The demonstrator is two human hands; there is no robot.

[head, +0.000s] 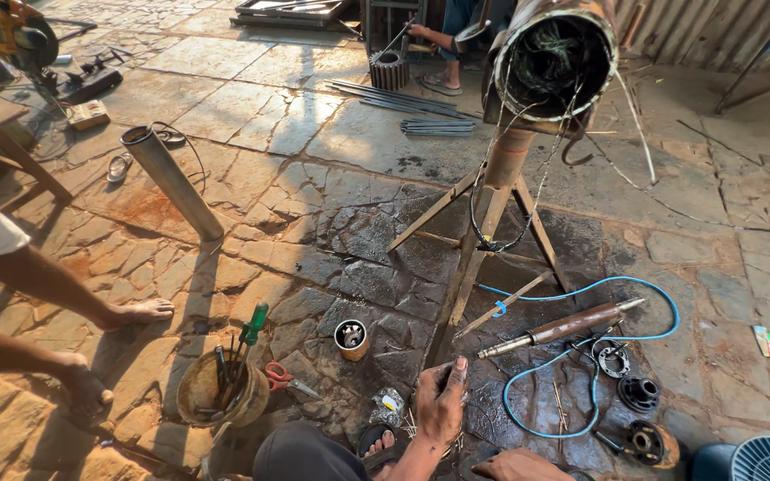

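- Stone floor (331, 134), dark with oil near the bottom of the view, is bearing the person's left hand (443, 401), which is pressing down on it with fingers loosely curled and holding nothing.
- Right hand (520, 466) is lying low at the bottom edge, only its back showing; whether it is gripping anything cannot be told.
- Just beside the left hand, a metal tripod stand (492, 223) is rising from the floor and carrying a big rusty cylinder (552, 62) with tangled wire showing inside its open mouth.
- To the right of the hands, a long shaft (563, 328) is lying on the oily stones, with a blue cable (581, 356) looping around it.
- Black ring-shaped parts (639, 392) are sitting near the cable's loop.
- To the left, a worn round bucket (220, 392) is holding tools, among them a green-handled screwdriver (254, 325); red-handled scissors (282, 376) are lying just beside it.
- A small open can (350, 337) is standing between the bucket and the stand.
- A grey pipe (171, 183) is lying further off.
- Another person's bare feet (140, 312) are standing at the left.
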